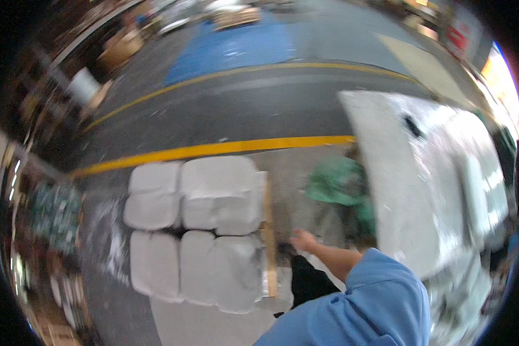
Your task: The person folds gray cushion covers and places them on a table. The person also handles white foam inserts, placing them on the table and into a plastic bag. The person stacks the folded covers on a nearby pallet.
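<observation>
My right hand [303,239] hangs low in front of me, below a short light-blue sleeve [386,279]. Motion smears its fingers, so their pose and any small thing in them do not show. Closest to it on the left is the wooden edge [269,248] of a pallet. White rounded bundles [220,193] lie on that pallet in two rows, pressed against each other. Up and to the right of the hand sits a crumpled green plastic bag [335,181]. My left hand is out of sight.
A large stack under clear plastic wrap [412,190] stands at the right, with a small dark object [412,125] on top. Yellow lines [213,151] cross the grey floor. Farther off lie a blue floor area [230,52] and a cardboard box [121,49]. Shelving lines the left.
</observation>
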`<action>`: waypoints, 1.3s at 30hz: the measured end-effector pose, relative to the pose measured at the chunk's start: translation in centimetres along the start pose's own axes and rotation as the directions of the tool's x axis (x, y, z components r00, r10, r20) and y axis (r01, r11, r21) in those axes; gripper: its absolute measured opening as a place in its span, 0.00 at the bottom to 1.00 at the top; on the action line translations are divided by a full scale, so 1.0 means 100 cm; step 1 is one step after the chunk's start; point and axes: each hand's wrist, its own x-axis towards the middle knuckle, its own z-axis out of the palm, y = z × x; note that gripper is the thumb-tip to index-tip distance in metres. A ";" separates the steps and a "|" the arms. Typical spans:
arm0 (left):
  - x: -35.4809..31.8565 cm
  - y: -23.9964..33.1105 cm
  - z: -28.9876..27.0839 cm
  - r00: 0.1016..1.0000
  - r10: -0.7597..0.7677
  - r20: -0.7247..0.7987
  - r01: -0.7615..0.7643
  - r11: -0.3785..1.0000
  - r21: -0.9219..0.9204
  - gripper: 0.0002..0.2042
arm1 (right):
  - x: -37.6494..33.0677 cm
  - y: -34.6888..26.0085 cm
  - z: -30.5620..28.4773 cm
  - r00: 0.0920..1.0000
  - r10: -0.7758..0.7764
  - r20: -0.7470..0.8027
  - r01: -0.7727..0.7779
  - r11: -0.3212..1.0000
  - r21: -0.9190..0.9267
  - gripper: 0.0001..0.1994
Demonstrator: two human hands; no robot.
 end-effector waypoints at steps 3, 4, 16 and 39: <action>0.016 -0.003 0.018 0.990 0.061 0.126 -0.087 0.973 0.215 0.24 | -0.087 0.080 0.017 0.979 -0.187 -0.084 0.193 0.978 0.077 0.24; 0.014 -0.006 0.019 0.990 0.079 0.119 -0.108 0.959 0.263 0.24 | -0.118 0.085 0.024 0.974 -0.225 0.009 0.224 0.973 0.053 0.23; -0.033 0.028 0.138 0.877 0.132 0.463 -0.458 0.521 0.720 0.22 | -0.383 -0.103 -0.156 -0.284 -0.958 -0.049 0.818 -0.215 -0.534 0.11; -0.143 0.060 0.640 0.675 -0.102 0.731 -0.705 0.202 0.680 0.21 | -0.427 0.625 -0.587 -0.091 0.808 -0.582 0.603 0.510 0.614 0.37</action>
